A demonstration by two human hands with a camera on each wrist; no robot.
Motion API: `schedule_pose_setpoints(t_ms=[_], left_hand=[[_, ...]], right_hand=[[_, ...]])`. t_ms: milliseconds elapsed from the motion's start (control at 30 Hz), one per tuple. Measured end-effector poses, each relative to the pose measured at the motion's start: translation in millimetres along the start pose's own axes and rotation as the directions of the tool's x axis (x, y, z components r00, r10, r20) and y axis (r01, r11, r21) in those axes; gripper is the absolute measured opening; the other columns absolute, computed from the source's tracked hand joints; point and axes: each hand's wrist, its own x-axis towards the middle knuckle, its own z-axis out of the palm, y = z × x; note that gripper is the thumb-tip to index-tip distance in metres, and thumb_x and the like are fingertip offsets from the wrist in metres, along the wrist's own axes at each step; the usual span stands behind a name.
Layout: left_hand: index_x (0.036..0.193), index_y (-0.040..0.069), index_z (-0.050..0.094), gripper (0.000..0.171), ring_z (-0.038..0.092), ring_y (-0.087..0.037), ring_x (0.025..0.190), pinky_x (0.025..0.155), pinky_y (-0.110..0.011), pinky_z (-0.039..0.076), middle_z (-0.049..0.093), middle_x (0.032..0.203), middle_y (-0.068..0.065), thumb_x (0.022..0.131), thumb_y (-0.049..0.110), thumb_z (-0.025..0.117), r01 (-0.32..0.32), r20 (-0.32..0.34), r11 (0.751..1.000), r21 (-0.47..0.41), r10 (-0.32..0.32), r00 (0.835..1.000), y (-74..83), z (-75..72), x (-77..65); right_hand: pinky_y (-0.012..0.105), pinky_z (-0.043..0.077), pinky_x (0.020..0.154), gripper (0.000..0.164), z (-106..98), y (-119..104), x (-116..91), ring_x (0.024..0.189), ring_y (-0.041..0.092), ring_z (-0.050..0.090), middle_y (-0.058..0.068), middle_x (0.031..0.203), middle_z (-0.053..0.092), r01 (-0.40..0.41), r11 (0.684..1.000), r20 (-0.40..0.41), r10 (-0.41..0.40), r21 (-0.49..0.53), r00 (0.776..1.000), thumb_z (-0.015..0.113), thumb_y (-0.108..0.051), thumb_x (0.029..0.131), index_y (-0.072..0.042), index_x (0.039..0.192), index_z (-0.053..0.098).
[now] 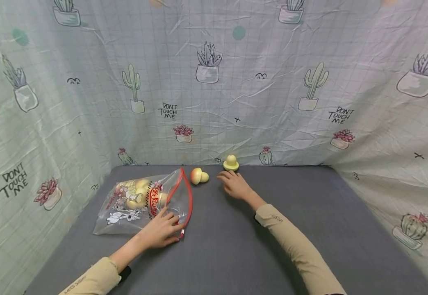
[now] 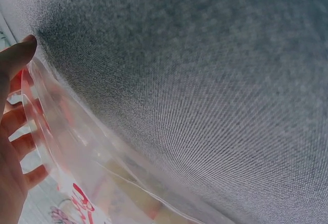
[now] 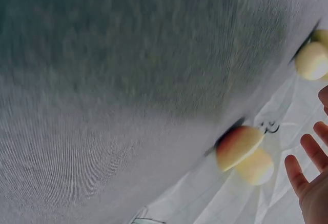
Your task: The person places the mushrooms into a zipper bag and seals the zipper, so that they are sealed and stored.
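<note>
While the left hand [image 1: 162,230] touches the clear plastic bag [image 1: 133,215], fingers spread, the loose, empty right hand [image 1: 237,187] has a yellow mushroom-shaped toy [image 1: 231,163] at its twelve o'clock.

two hands [image 1: 161,230] [image 1: 235,186] here, one bag [image 1: 105,224], one surface [image 1: 258,254], two loose mushroom shapes [image 1: 196,176] [image 1: 231,164], bagged pieces [image 1: 134,198] too overlapped to count!

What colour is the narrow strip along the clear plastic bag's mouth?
The strip is red; it shows best in the head view.

The cloth backdrop [image 1: 221,104] reads "DON'T TOUCH ME".
</note>
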Motion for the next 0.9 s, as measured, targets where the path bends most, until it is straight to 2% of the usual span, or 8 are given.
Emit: schedule_pose_setpoints(t_ms=[333, 500, 900], left_hand=[[0.105, 0.02, 0.064, 0.04, 0.051, -0.018, 0.081, 0.087, -0.051, 0.038, 0.057, 0.087, 0.001, 0.072, 0.043, 0.067, 0.012, 0.018, 1.0, -0.013, -0.011, 1.0, 1.4, -0.3, 0.0], [0.105, 0.021, 0.063, 0.04, 0.051, -0.018, 0.08, 0.087, -0.051, 0.038, 0.056, 0.086, 0.001, 0.073, 0.043, 0.066, 0.013, 0.026, 1.0, -0.003, -0.013, 1.0, 1.2, 0.2, -0.2], [0.106, 0.021, 0.063, 0.04, 0.051, -0.018, 0.079, 0.088, -0.051, 0.039, 0.056, 0.086, 0.002, 0.072, 0.043, 0.066, 0.012, 0.026, 1.0, 0.01, -0.012, 1.0, 2.1, 0.7, -1.4]], right_hand=[[0.043, 0.041, 0.077, 0.041, 0.8, 17.1, 8.8, 0.113, 0.027, 0.045, 0.008, 0.131, 0.046, -0.116, 0.993, -0.002, 0.115, -0.008, 0.993, 0.054, -0.015, 0.087, -0.013, 0.127, 0.049], [0.049, 0.041, 0.084, 0.044, -0.9, 26.2, 15.8, 0.12, 0.03, 0.042, 0.01, 0.132, 0.046, -0.181, 0.984, 0.001, 0.181, 0.007, 0.984, 0.055, -0.016, 0.086, -0.012, 0.129, 0.047], [0.054, 0.035, 0.095, 0.056, -6.2, 46.7, 25.7, 0.128, 0.032, 0.034, 0.012, 0.146, 0.026, -0.298, 0.954, 0.067, 0.295, 0.038, 0.953, 0.049, -0.017, 0.089, -0.009, 0.14, 0.028]])
